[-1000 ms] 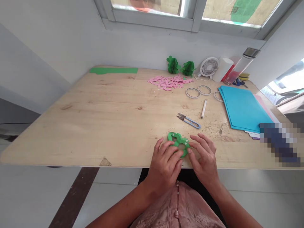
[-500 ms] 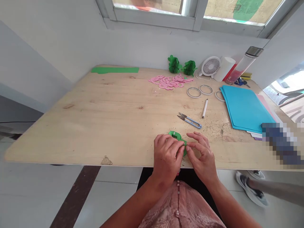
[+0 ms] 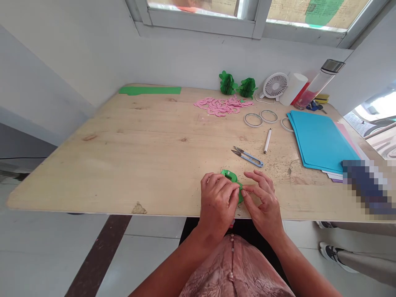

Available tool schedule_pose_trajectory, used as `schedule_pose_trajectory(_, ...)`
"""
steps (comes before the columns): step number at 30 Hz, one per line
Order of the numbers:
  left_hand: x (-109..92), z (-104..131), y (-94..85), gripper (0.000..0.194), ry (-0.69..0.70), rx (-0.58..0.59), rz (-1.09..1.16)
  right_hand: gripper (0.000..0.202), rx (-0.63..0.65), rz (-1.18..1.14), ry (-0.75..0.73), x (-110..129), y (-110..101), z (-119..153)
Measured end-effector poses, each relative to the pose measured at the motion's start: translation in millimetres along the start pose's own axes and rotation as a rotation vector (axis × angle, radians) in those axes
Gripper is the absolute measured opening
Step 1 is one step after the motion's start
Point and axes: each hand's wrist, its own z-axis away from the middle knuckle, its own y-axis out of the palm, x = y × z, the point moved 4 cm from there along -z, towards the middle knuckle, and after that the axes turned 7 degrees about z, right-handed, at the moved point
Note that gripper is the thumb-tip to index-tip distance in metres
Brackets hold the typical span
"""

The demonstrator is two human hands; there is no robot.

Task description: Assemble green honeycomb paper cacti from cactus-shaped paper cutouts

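A green paper cut-out [image 3: 229, 175] with an opening in it lies at the table's front edge, partly hidden under my fingers. My left hand [image 3: 217, 197] is closed over its near part, thumb and index finger pinching the paper. From the other side, my right hand [image 3: 262, 199] pinches the same piece between thumb and index finger, its other fingers raised. The fingertips of both hands nearly meet. Just beyond them lie blue-handled thread snips [image 3: 247, 156], blades pointing left, and a white pen [image 3: 267, 141].
Pink paper cut-outs [image 3: 218, 107] lie farther back, near two green folded paper figures [image 3: 228, 83]. Tape rolls [image 3: 253, 120], a small fan [image 3: 275, 86], a bottle [image 3: 320, 84] and blue sheets [image 3: 323, 142] are to the right. A green strip [image 3: 151, 90] lies back left.
Both hands hold nearly the same pose on the green paper. At the right, another person's feet and legs have shifted.
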Motion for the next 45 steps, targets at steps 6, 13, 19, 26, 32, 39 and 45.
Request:
schedule_pose_trajectory(6, 2, -1, 1.7, 0.015, -0.028, -0.001, -0.008, 0.009, 0.011, -0.004, -0.001, -3, 0, 0)
schedule_pose_trajectory(13, 9, -4, 0.1, 0.014, -0.094, 0.033, 0.023, 0.010, 0.020, 0.007, -0.002, -3, 0, -3)
schedule_pose_trajectory(19, 22, -24, 5.6, 0.014, -0.106, 0.073, 0.037, 0.010, -0.044, -0.017, -0.010, -9, 8, -21)
schedule_pose_trajectory(26, 42, -80, 17.7, 0.012, -0.088, 0.098, 0.013, 0.012, -0.143, -0.105, 0.072, -32, 25, -73)
schedule_pose_trajectory(32, 58, -95, 18.3, 0.011, -0.133, 0.081, 0.087, 0.012, -0.140, -0.115, 0.088, -47, 27, -95)
schedule_pose_trajectory(39, 59, -79, 17.2, 0.006, -0.090, 0.096, 0.068, 0.010, -0.135, -0.122, 0.065, -49, 29, -85)
schedule_pose_trajectory(45, 55, -81, 21.2, 0.007, -0.008, 0.094, -0.019, 0.010, -0.112, -0.121, 0.046, -46, 31, -83)
